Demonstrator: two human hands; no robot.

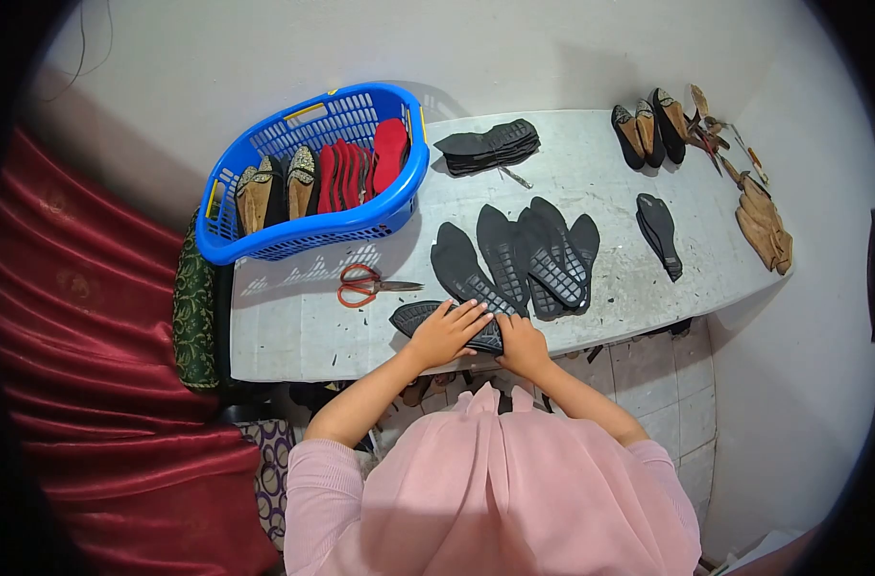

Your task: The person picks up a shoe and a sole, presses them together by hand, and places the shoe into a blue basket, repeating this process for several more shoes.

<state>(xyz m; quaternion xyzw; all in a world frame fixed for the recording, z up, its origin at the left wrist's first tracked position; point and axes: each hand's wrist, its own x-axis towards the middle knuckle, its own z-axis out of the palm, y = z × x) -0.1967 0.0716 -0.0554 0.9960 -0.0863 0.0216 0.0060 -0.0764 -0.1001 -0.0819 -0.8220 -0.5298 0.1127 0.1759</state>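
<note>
Currently, a black sole (413, 316) is pressed against the desk (293, 336) near its front edge, partly covered by both hands. The left hand's grip (446, 333) is spread wide, laid palm-down across the middle of the sole. The right hand's grip (520, 341) is held narrow, fingers bent over the sole's right end; whether the end is pinched from below cannot be told. Just beyond, more soles (498, 245) are fanned out, some overlapped, block-patterned areas shown; the nearest is almost met by the fingers. Scissors (359, 285) with red handles are laid left of the fan, blades pointed right. Farther back, a stack of dark soles (490, 144) is placed near the wall. At the back left, a blue basket (399, 213) is filled with patterned shoes (303, 173) and red pieces (334, 178), stood on edge in a row. To the right, two dark soles (658, 233) are set apart, overlapped. Black shoes (648, 134) are lined up at the back right, next to tools (712, 136); a brown cloth (764, 228) is left at the right edge.
</note>
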